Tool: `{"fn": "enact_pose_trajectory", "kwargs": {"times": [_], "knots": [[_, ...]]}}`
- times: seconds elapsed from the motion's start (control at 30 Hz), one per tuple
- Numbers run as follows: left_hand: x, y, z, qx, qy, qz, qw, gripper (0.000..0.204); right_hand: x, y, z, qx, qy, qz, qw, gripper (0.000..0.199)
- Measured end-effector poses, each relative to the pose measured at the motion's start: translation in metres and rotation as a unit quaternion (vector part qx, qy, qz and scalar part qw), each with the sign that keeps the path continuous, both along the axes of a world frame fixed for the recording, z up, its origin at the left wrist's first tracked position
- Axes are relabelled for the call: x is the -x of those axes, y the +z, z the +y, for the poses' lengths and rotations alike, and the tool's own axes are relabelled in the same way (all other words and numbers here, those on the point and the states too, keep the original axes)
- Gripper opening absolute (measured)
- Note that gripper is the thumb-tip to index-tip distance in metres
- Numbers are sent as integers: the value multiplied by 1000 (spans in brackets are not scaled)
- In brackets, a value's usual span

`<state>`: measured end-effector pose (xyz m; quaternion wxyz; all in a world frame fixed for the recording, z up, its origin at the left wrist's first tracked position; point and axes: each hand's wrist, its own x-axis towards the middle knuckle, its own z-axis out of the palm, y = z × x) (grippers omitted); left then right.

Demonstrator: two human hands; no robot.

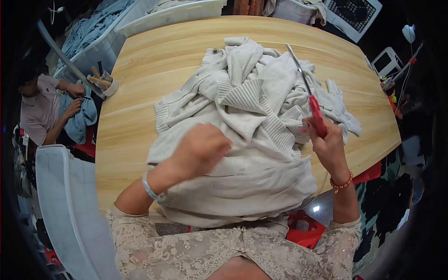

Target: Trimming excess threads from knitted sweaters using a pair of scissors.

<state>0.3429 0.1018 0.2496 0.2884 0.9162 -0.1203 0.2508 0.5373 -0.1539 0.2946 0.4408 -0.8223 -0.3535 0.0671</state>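
A heap of cream knitted cardigans or sweaters [242, 135] with ribbed bands and cuffs lies in folds before me, its near part hanging over the table edge at my body. My right hand [327, 142] grips the red handle of a pair of scissors [316, 112], seen nearly edge-on. Their long metal blades point up and away over the right side of the heap. Above the near left part of the knitwear is my left hand [200, 148], blurred, its fingers curled into a fist. Whatever it may hold is hidden.
The garments lie on a wooden table [133, 88]. A white cup of tools [111, 87] stands at its left edge. Beyond are white bins [172, 18] with clothing. At left, another person [44, 105] handles blue cloth. A large white tub [53, 186] is near left; a red stool [305, 231] shows below.
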Motion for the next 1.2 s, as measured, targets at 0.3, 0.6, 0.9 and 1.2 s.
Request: {"fn": "enact_pose_trajectory", "kwargs": {"times": [0.3, 0.6, 0.9, 1.2], "knots": [[3, -107, 185, -97, 450, 132, 878, 48, 27, 2, 131, 100, 99, -214, 967, 55], [6, -56, 248, -11, 539, 132, 832, 26, -49, -42, 160, 120, 32, -241, 963, 23], [69, -61, 279, 335, 457, 36, 823, 23, -106, 15, 5, 35, -119, -130, 984, 25], [44, 20, -5, 91, -155, 28, 983, 51, -26, 36, 32, 68, -24, -68, 995, 24]]}}
